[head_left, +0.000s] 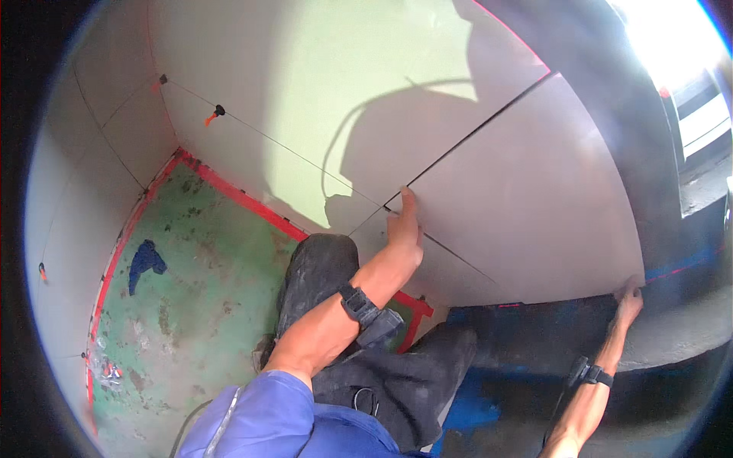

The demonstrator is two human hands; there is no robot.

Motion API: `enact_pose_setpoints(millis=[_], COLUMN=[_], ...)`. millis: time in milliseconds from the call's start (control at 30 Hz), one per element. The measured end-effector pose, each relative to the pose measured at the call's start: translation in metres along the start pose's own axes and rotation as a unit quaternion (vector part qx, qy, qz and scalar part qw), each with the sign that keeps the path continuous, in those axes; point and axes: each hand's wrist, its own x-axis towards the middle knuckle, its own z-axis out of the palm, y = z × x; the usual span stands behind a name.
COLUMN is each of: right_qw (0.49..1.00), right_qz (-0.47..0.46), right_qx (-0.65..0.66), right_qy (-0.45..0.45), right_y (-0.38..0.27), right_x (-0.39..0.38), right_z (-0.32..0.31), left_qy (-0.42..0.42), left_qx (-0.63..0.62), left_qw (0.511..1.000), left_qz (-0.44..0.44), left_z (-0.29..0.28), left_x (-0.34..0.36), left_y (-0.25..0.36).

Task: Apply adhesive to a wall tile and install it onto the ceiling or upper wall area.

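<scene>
My left hand (pixel 405 221): one finger stretched out straight, tip touching the pale tile (pixel 527 175) at its near-left corner, just where the dark joint lines (pixel 475 137) meet. Another finger bent lower, close in beside it. The rest hidden behind the hand; cannot tell whether anything is pinched there. Small black clip (pixel 388 208) just left of these fingers.

My right hand (pixel 628 301): well apart from the left, at the tile's lower right corner. Fingers bunched close together, touching the corner. Too small to tell whether they pinch the edge or only press on it.

Tile position: in front of me and to the right, spanning between my two hands. A dark gap runs along its upper left side, against the neighbouring pale panel (pixel 305 99). Dark grey surface (pixel 580 114) beyond its right edge.

Off to the left: black-and-orange clip (pixel 214 115) on a thin joint; red tape (pixel 248 202) bordering the stained green floor (pixel 198 252); crumpled dark blue cloth (pixel 145 263) lying on it.
</scene>
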Motion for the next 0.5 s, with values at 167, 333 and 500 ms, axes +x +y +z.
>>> enact_pose_setpoints(millis=[167, 333, 500], right_qw=[1.0, 0.998, 0.999], right_qz=[-0.029, -0.014, -0.015], right_qx=[-0.003, 0.054, 0.049], right_qy=[-0.01, -0.012, 0.002], right_y=[-0.005, 0.006, 0.004], right_x=[-0.004, -0.01, -0.02], right_z=[0.007, 0.001, 0.008], left_qy=[0.005, -0.07, -0.107], left_qx=[-0.04, -0.003, -0.005], left_qw=[0.999, 0.997, 0.994], left_qz=[0.013, -0.022, -0.01], left_z=[-0.008, -0.009, -0.029], left_x=[0.001, -0.004, 0.005], left_y=[0.002, 0.009, 0.017])
